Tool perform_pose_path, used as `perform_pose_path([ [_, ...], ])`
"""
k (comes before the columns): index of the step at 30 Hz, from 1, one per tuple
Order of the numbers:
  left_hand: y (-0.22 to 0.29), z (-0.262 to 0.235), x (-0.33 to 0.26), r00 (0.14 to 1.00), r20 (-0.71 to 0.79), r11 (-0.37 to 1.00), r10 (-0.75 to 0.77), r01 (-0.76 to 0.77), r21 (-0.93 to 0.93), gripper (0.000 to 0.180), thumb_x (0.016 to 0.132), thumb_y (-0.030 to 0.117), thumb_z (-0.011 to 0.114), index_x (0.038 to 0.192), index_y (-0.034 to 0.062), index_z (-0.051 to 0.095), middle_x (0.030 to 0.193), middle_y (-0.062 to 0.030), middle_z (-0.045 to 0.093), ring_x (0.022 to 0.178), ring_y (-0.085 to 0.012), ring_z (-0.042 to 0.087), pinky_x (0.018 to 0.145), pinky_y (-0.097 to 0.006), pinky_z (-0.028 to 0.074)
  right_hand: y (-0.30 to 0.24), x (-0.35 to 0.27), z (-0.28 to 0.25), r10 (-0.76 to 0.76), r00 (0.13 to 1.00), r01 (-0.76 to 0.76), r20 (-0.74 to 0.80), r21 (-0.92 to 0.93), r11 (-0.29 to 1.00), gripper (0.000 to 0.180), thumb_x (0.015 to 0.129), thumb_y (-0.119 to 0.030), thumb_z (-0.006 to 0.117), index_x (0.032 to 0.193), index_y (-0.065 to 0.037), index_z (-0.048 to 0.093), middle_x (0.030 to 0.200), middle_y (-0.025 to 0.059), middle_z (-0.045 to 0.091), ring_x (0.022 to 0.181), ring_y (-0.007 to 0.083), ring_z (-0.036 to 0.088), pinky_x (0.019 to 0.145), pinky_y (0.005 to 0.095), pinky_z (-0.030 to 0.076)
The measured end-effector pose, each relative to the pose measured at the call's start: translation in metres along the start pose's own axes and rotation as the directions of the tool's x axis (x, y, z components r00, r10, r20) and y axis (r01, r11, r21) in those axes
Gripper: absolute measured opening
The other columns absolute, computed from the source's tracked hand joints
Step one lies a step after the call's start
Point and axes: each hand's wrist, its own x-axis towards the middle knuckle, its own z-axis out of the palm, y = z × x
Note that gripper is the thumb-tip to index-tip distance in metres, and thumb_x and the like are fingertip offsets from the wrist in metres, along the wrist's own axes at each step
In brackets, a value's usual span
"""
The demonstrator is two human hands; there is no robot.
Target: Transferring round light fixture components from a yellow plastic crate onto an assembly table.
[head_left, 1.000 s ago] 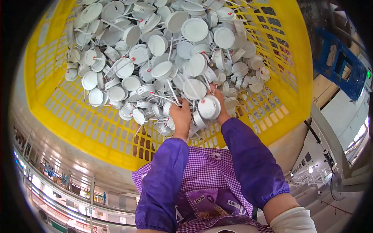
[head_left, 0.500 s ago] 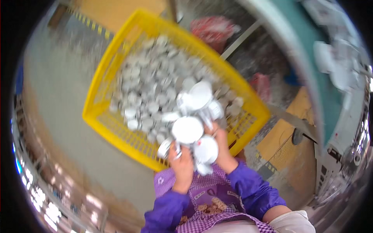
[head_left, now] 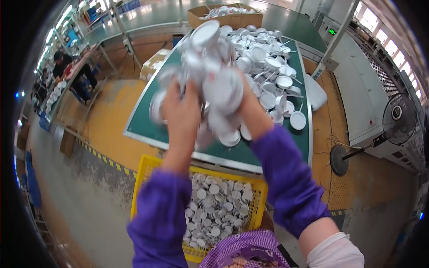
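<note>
Both my hands are raised over the green-topped table (head_left: 292, 149), clutching a bunch of white round disc-shaped parts (head_left: 223, 89) with short stems. My left hand (head_left: 181, 109) is closed on the left side of the bunch, fingers partly hidden and blurred. Against the right side presses my right hand (head_left: 251, 107), its fingers mostly behind the discs. Beyond the hands, a large heap of the same white parts (head_left: 272, 62) lies on the table. Below my forearms stands a yellow plastic basket (head_left: 142, 176) holding many similar white pieces (head_left: 214, 210).
An open cardboard box (head_left: 225, 20) of white parts sits at the table's far end. To the right are a standing fan (head_left: 339, 160) and a long grey machine (head_left: 366, 98). A person in dark clothes (head_left: 67, 67) stands at another bench, far left.
My hands have carried the bunch of white parts up from over the yellow basket to above the green table. The view has swung up, bringing the table and its heap into sight.
</note>
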Motion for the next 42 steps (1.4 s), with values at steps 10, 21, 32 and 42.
perform_pose_path([
  [10, 0.016, 0.076, 0.149, 0.802, 0.597, 0.983, -0.02, -0.094, 0.159, 0.041, 0.094, 0.035, 0.052, 0.121, 0.0046, 0.055, 0.114, -0.0091, 0.059, 0.103, -0.0206, 0.057, 0.078, -0.032, 0.051, -0.123, 0.089, -0.074, -0.337, 0.846, -0.217, -0.414, -0.843, 0.492, 0.066, 0.075, -0.032, 0.068, 0.132, -0.006, 0.047, 0.134, 0.0166, 0.047, 0.117, 0.0299, 0.051, 0.095, 0.0458, 0.04],
  [21, -0.228, -0.153, -0.109, 0.906, -0.097, 0.911, -0.412, 0.409, -0.054, 0.018, 0.094, 0.014, 0.053, 0.105, 0.0007, 0.056, 0.09, -0.0041, 0.061, 0.073, -0.0097, 0.058, 0.064, -0.023, 0.048, 0.145, -0.234, 0.052, 0.044, 0.997, 0.023, 0.062, -0.803, 0.596, 0.034, 0.08, -0.006, 0.063, 0.113, -0.003, 0.056, 0.116, 0.0181, 0.056, 0.108, 0.0324, 0.056, 0.089, 0.0391, 0.046],
  [32, -0.451, -0.296, -0.558, -0.135, -0.235, -0.131, -0.963, 0.991, -0.036, 0.05, 0.088, 0.03, 0.061, 0.124, -0.0007, 0.045, 0.103, -0.0083, 0.059, 0.086, -0.016, 0.056, 0.072, -0.028, 0.046, 0.392, -0.506, -0.157, 0.751, 0.101, -0.992, -0.653, -0.124, 0.026, 0.067, 0.082, -0.032, 0.067, 0.136, -0.006, 0.037, 0.122, 0.0128, 0.052, 0.106, 0.0243, 0.055, 0.083, 0.0369, 0.046],
  [42, -0.525, -0.292, -0.647, 0.227, -0.465, 0.153, -0.855, 0.969, 0.193, 0.086, 0.075, 0.031, 0.076, 0.136, -0.0088, 0.03, 0.14, -0.0247, 0.034, 0.129, -0.0333, 0.035, 0.105, -0.04, 0.029, 0.506, -0.445, -0.214, 0.815, 0.15, -0.989, -0.56, -0.082, 0.126, 0.082, 0.086, -0.052, 0.057, 0.145, -0.007, 0.022, 0.145, 0.0105, 0.031, 0.133, 0.0268, 0.031, 0.102, 0.0426, 0.03],
])
